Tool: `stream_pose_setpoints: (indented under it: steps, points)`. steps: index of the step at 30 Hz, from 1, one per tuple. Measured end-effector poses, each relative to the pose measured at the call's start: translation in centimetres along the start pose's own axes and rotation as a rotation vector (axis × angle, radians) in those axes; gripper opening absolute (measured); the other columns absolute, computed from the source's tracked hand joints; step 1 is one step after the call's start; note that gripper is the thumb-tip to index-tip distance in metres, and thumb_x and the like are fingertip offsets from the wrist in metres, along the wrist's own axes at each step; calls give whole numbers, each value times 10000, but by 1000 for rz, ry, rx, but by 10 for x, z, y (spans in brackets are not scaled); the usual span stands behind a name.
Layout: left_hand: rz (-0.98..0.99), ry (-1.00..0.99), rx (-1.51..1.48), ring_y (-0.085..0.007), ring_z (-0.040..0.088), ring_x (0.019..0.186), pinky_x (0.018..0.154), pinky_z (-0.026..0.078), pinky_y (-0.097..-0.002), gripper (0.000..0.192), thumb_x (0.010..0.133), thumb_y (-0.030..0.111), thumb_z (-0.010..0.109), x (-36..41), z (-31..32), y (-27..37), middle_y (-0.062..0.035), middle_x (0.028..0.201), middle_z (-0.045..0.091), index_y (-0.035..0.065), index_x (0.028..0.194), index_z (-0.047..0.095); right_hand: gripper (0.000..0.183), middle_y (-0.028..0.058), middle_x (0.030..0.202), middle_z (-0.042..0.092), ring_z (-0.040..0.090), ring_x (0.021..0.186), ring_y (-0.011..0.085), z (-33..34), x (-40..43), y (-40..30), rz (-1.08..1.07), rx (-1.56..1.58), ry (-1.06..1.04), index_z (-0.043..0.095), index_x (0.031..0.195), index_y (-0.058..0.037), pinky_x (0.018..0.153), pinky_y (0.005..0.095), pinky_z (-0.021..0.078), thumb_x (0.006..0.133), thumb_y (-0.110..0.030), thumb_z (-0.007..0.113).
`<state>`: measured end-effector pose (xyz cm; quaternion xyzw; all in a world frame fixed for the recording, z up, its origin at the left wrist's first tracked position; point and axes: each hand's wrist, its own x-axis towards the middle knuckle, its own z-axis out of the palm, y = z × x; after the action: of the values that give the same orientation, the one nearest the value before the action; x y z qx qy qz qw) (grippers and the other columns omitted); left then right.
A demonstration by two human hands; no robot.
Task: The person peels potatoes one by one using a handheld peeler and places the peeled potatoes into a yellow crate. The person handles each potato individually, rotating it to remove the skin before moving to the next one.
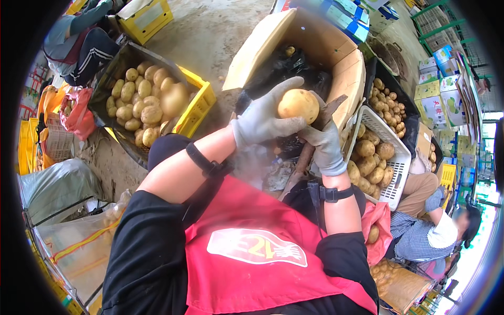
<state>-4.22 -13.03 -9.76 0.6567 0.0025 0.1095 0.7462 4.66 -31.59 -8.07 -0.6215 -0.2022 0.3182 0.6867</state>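
Above an open cardboard box [348, 84], a yellow-brown potato [298, 105] is held between two grey-gloved hands. My left hand [265, 116] cups it from the left, thumb beneath. My right hand [325, 147] is on its lower right side, with its fingers partly hidden behind the potato. A rough brown piece of wood [301, 163] slants up past my right hand; whether the hand touches it I cannot tell. Crumpled black plastic [293, 63] lines the box, and one small potato [290, 50] lies inside it.
On the left stands a yellow crate [201, 100] of potatoes with a dark liner. A white plastic crate [401, 169] of potatoes and a black-lined container [411, 118] of smaller ones stand to the right. Co-workers sit at upper left [94, 51] and far right [423, 238].
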Motion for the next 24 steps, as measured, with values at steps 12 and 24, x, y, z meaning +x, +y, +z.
stream_pose_setpoints:
  steps: [12,24]
  points:
    - [-56,-22,-146,-207,689,1167,853,640,-342,668,1119,577,493,7,-3,-3,-106,1398,658,105,1592,517,793,73,1282,678,627,901,111,-11,-4,-3,52,55,13,472,1609,-63,736,246,537,863,-6,735]
    - [-55,-57,-65,-180,559,1385,1187,461,-380,899,869,122,911,10,-1,-7,-87,1485,593,38,1616,417,841,88,1397,662,660,1165,161,-24,7,12,-81,-160,-3,426,1643,-46,1016,302,561,897,-30,816]
